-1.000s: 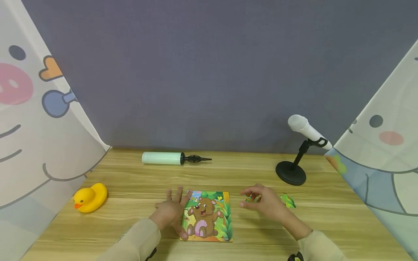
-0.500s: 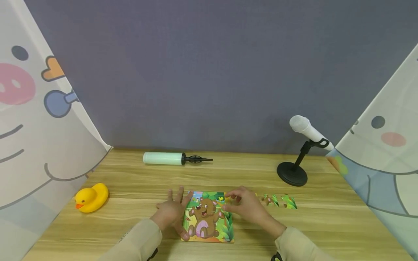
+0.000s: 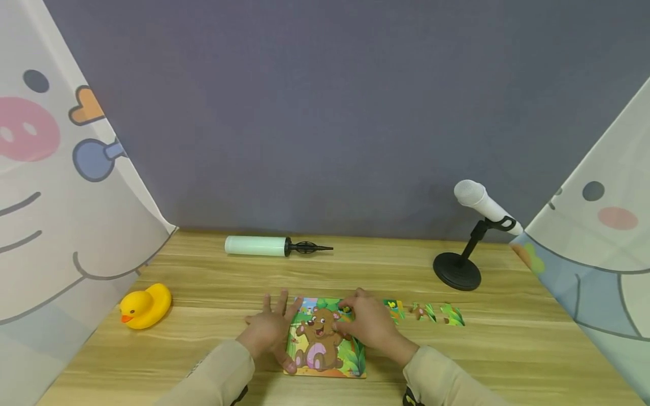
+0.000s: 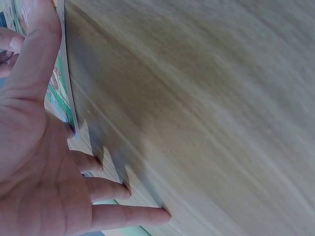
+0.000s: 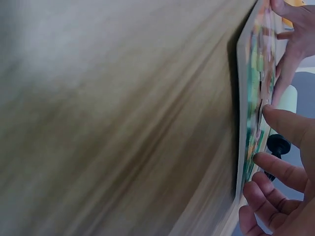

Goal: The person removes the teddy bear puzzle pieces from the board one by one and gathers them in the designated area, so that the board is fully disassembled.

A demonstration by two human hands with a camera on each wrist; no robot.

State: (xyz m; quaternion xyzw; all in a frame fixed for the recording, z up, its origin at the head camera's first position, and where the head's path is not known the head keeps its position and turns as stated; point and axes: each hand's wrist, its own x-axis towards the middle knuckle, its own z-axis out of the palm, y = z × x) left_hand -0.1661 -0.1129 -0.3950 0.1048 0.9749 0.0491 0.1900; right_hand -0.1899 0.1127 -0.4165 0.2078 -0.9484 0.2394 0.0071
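A person in two pale sleeves (image 3: 215, 372) is working with two bare hands over one bear jigsaw puzzle (image 3: 320, 341), which is lying flat on a wood-grain table (image 3: 198, 324) in the lower centre of the head view. The left hand (image 3: 268, 331) is spreading its fingers wide along the puzzle's left side and gripping nothing; its thumb is resting on the lower-left edge, probably bracing the puzzle against sliding. The right hand (image 3: 373, 322) is leaning over the upper-right portion, its thumb and forefinger curving down to touch the surface slightly apart, an arrangement that seems suited to fine work at one small spot. Whether they are pinching a piece, the views are not making clear.

Three loose pieces are showing in a row right of centre: a yellow-marked piece (image 3: 394, 310) just beside the right hand, a brown-and-green piece (image 3: 423, 312) and a leafy green piece (image 3: 452, 314). They are lying slightly apart, apparently so that each is staying visible and within easy reach; the hand could be hiding others.

Farther out, one yellow rubber duck (image 3: 147, 306) is sitting at the lower left, one white hand pump (image 3: 256, 246) is lying left of centre with its black nozzle pointing right, and one white microphone (image 3: 484, 204) is tilting in one black stand (image 3: 457, 272) at the right, seemingly all placed clear of the handwork.
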